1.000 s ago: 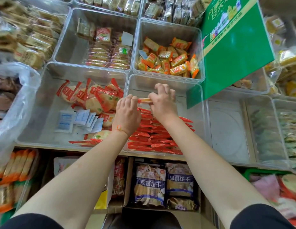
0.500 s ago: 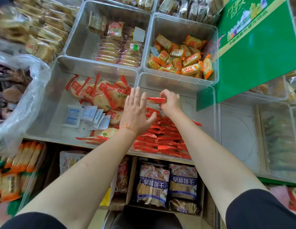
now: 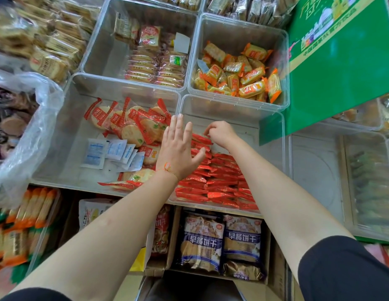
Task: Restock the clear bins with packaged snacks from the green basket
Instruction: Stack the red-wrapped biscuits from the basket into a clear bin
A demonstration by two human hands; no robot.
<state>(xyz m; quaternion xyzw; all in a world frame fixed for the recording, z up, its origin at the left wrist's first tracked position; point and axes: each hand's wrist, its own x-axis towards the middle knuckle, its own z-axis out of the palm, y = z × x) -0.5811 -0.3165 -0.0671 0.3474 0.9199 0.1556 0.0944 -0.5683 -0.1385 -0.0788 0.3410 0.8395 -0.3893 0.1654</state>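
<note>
**A:** What are the hands doing?

**B:** Both reach into one clear bin [image 3: 273, 127]. It has see-through plastic walls and round corners. The left hand [image 3: 178, 153] is flat, with its fingers straight and spread, over the left side of the bin. It holds nothing. The right hand [image 3: 221, 133] has its fingers curled down. The tips pinch the top of a flat red pack [image 3: 202, 139].

**A:** What else is in that bin?

**B:** Lots of red snack packs [image 3: 217, 183]. They are thin, shiny and crinkly, and they lie in rows like tiles. They fill the near part of the bin. The far part is bare plastic.

**A:** And next to it?

**B:** The bin on the left [image 3: 65, 131] has round rice crackers [image 3: 132, 124] in clear wrap with red ends. There are also small flat white packets [image 3: 111, 153]. The far bin holds puffy orange packs [image 3: 243, 77] in a loose heap.

**A:** Where is the green basket?

**B:** I only see a green edge [image 3: 376, 239] low on the right, past the right arm. I cannot tell what is in it.

**A:** Anything else green?

**B:** A big flat green sign [image 3: 341, 72] leans over the right side. On the left is a soft, wrinkly clear plastic bag [image 3: 37, 118]. Under the bins sit blue cookie bags [image 3: 221, 240] in a cardboard box.
</note>
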